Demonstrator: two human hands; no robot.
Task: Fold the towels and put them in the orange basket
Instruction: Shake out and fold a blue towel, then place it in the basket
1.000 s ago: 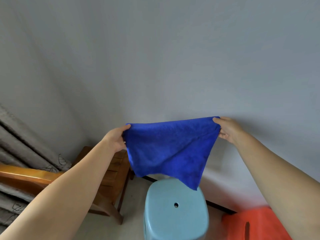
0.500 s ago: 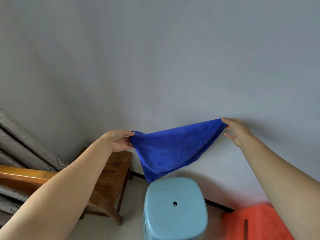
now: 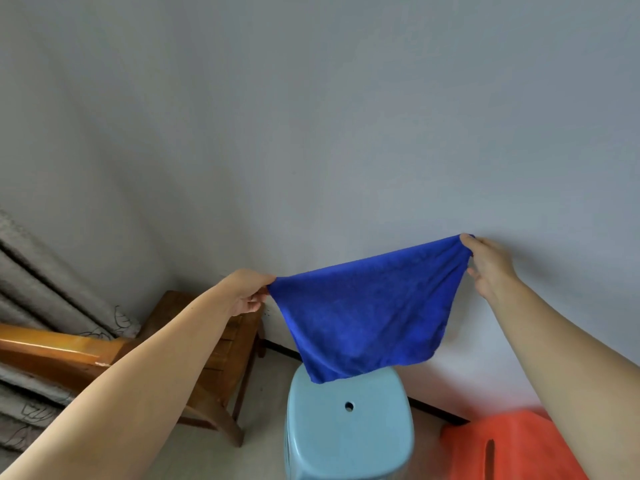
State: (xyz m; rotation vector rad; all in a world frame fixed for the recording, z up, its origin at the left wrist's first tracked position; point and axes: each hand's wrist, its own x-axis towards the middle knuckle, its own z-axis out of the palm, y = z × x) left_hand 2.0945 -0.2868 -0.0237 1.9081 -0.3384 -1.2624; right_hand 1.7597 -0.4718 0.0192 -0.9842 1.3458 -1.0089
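A blue towel (image 3: 367, 313) hangs spread in the air in front of the grey wall. My left hand (image 3: 247, 292) pinches its left top corner. My right hand (image 3: 486, 265) pinches its right top corner, held higher than the left. The towel's lower edge dangles just above a light blue stool (image 3: 349, 434). An orange basket (image 3: 512, 448) shows at the bottom right, partly hidden behind my right forearm.
A wooden chair (image 3: 221, 358) stands to the left of the stool, under my left arm. Grey patterned curtains (image 3: 41, 278) hang at the far left. A dark skirting line runs along the wall's foot behind the stool.
The towel has swung back down and spread out flat between my hands after bunching up half a second ago. Both hands hold their corners as before, the right one slightly higher.
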